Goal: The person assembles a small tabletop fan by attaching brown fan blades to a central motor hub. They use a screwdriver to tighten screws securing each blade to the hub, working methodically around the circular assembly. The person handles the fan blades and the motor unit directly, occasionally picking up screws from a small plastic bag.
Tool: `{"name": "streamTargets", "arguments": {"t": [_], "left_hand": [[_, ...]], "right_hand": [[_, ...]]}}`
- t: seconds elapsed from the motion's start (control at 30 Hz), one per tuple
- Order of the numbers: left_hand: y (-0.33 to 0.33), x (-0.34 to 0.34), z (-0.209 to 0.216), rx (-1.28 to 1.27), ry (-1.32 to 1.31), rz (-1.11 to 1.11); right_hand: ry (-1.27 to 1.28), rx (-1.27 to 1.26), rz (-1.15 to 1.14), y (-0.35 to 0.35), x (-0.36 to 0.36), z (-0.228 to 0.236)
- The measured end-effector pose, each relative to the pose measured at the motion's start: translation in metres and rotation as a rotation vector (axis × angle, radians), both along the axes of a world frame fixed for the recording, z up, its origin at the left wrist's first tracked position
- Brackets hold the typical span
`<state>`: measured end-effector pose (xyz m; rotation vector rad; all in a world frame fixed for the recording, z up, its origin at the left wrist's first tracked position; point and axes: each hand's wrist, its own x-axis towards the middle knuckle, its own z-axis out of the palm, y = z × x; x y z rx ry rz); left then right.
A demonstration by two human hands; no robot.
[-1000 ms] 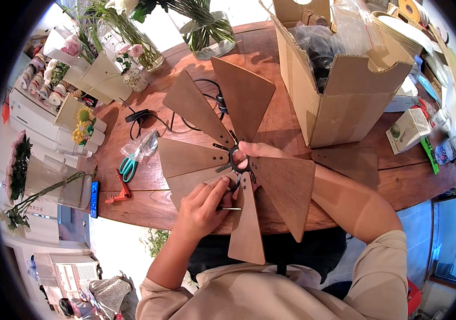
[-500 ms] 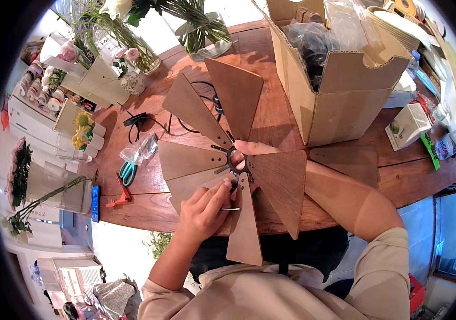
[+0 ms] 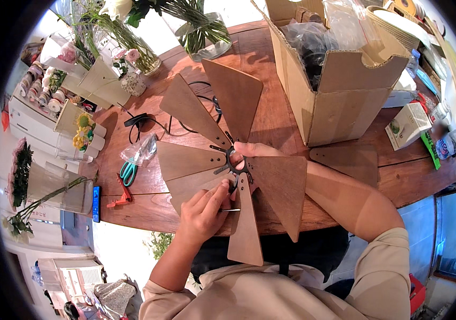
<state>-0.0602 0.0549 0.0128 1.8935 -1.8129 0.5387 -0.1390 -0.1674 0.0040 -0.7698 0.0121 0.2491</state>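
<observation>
A fan wheel with several brown wood-grain blades fixed round a black metal hub ring is held above the table's near edge. The thumb of my right hand lies on the hub; its other fingers are mostly hidden behind the blades, and the forearm passes under the right blade. My left hand is closed, fingertips pinched by the hub between two lower blades. A thin metal rod pokes out of that hand; the rest of it is hidden. One loose blade lies on the table to the right.
An open cardboard box with plastic bags stands at the back right. Teal-handled scissors, a red tool, a phone and a black cable lie left. Flower vases line the far and left sides.
The fan wheel has tilted very slightly, its left blades shifting a little to the left. Both hands keep nearly the same grip at the hub.
</observation>
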Motion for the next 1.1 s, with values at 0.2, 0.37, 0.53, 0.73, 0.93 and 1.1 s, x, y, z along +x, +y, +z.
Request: {"name": "streamTargets", "arguments": {"t": [0.2, 0.37, 0.53, 0.73, 0.93, 1.1], "left_hand": [[-0.001, -0.004, 0.0, 0.013, -0.024, 0.04], [0.001, -0.004, 0.002, -0.047, 0.071, 0.088], [-0.004, -0.006, 0.008, -0.045, 0.183, 0.188], [-0.013, -0.01, 0.012, 0.018, 0.185, 0.149], [-0.016, -0.011, 0.016, 0.08, 0.176, 0.162], [-0.013, -0.011, 0.023, 0.158, 0.157, 0.116]], "right_hand": [[0.05, 0.069, 0.034, -0.004, 0.006, -0.012], [0.086, 0.177, 0.023, -0.005, 0.013, -0.02], [0.06, 0.094, 0.057, -0.003, 0.006, -0.008], [0.039, -0.076, 0.011, -0.004, 0.002, -0.002], [0.028, -0.123, -0.007, -0.004, -0.004, 0.006], [0.015, -0.149, -0.026, -0.007, 0.001, -0.003]]}}
